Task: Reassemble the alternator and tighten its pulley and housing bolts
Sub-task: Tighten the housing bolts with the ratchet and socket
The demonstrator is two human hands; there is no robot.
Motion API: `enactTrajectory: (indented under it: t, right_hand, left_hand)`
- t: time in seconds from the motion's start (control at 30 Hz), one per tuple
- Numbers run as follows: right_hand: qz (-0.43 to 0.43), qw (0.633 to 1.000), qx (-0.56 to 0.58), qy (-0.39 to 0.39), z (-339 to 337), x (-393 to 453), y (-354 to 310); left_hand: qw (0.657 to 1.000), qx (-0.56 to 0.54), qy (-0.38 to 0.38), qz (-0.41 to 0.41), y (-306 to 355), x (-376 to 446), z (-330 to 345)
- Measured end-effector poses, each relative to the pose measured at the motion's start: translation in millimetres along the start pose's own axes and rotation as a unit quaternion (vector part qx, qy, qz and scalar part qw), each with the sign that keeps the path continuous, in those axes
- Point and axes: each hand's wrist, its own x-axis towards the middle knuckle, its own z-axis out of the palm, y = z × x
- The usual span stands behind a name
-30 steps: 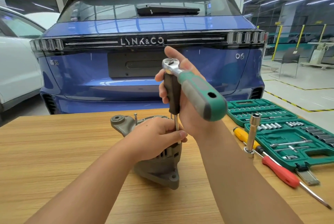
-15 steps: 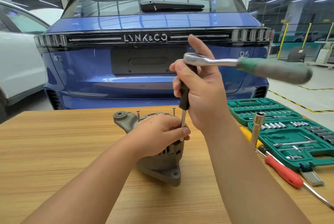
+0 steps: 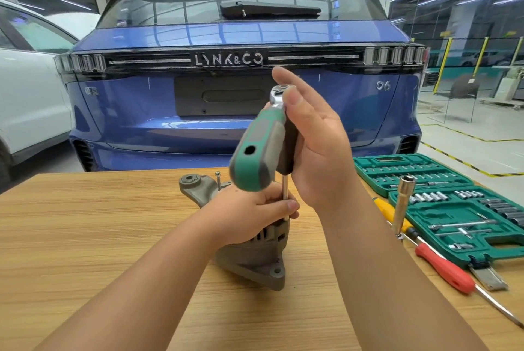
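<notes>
A: Nearest the camera, what is the left hand point(image 3: 255, 209) doing?

B: It grips the top of the alternator point(image 3: 252, 262), which stands on the counter point(image 3: 85, 237) directly beneath it, and pinches the steel shaft point(image 3: 285, 197) of a driver between thumb and fingers. By the look of it, this keeps the housing from turning and the tip seated on a bolt.

A: And the right hand point(image 3: 314, 152), just above?

B: Half open: the palm cups the driver's dark handle point(image 3: 289, 149), thumb and forefinger reaching up to the head of the ratchet point(image 3: 255, 152) fitted on top. The ratchet's green grip sweeps toward the camera, blurred. Likely a housing bolt is being tightened.

A: Off to the right of both hands?

B: A yellow screwdriver point(image 3: 388, 210), a red screwdriver point(image 3: 445, 268), an upright extension bar point(image 3: 402, 206) and an open green socket case point(image 3: 459, 209). Beyond the counter, a blue car point(image 3: 226, 38).
</notes>
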Motion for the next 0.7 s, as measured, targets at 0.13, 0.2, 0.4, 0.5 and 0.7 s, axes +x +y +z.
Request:
enactTrajectory:
  t: [0.13,0.2,0.4,0.5,0.7]
  right_hand:
    - [-0.017,0.989,-0.061,0.134,5.1,1.3,-2.7]
    - [-0.005,0.981,-0.101,0.164,1.7,3.9,-2.3]
    - [-0.033,0.995,-0.049,0.081,3.4,1.7,2.9]
    - [-0.070,0.992,-0.070,0.075,5.1,-0.8,4.0]
    - [-0.010,0.997,-0.005,0.075,8.6,-3.4,-7.7]
  left_hand:
    - [1.000,0.009,-0.001,0.004,4.1,0.3,0.9]
    - [1.000,0.019,-0.004,0.007,5.0,0.6,0.6]
    - [1.000,-0.003,0.007,-0.002,1.1,2.9,1.5]
    - [1.000,0.000,0.005,0.002,1.2,3.1,1.7]
    - [1.000,0.001,0.013,0.004,1.3,1.7,1.8]
